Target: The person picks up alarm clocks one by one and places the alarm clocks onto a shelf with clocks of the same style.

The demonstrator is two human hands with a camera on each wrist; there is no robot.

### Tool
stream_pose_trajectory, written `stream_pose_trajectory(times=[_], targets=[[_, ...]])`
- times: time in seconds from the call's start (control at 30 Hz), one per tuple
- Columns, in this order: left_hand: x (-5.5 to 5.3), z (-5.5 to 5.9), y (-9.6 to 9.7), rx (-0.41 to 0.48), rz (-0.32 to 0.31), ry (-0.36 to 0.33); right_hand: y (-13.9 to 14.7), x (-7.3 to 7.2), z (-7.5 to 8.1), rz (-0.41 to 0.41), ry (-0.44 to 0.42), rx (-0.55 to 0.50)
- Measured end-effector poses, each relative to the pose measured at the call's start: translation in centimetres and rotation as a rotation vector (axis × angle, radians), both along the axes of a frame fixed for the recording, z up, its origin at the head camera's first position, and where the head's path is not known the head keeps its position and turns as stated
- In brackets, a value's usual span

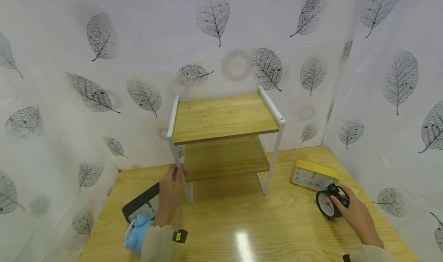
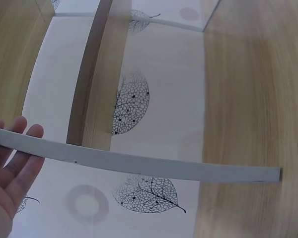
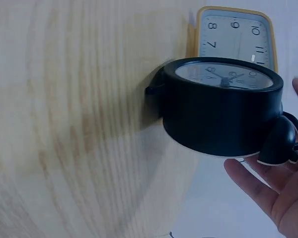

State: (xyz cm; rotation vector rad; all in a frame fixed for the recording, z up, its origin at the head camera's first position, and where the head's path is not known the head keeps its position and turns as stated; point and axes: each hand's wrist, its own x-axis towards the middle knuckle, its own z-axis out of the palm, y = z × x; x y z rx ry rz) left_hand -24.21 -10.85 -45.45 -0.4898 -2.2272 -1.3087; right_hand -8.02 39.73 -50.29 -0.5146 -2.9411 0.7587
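Note:
A two-tier shelf [image 1: 225,117] with wooden boards and white metal side frames stands on the table. My left hand [image 1: 170,187] holds its left front leg low down; in the left wrist view the fingers [image 2: 21,173] pass behind the white bar [image 2: 154,164], the thumb hidden. On the right, my right hand [image 1: 358,212] grips a round black twin-bell alarm clock [image 1: 330,204] near its bells, the thumb across one side and fingers behind. The clock's dial faces left in the head view. Whether its feet touch the table [image 1: 221,219] cannot be told.
Just behind the black clock stands a yellow rectangular clock [image 1: 314,174]. Beside my left forearm are a black rectangular clock [image 1: 143,204] and a light blue alarm clock [image 1: 138,233], both partly covered. Leaf-patterned curtains [image 1: 145,54] border the table at the back and sides.

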Motion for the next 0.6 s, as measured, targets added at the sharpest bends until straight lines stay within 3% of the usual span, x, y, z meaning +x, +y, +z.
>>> stream_pose_trajectory(times=[0.17,0.47,0.6], targets=[[0.0,0.2,-0.2,-0.022,0.022,-0.014,0.2,-0.4,0.6,0.001,0.032,-0.001],[-0.2,0.0,-0.2,-0.108,0.084,0.039,1.1,-1.4,0.5,0.041,-0.068,-0.026],[0.0,-0.1,-0.1,-0.111,0.078,0.006,1.6,-1.4,0.1,0.049,-0.111,-0.046]])
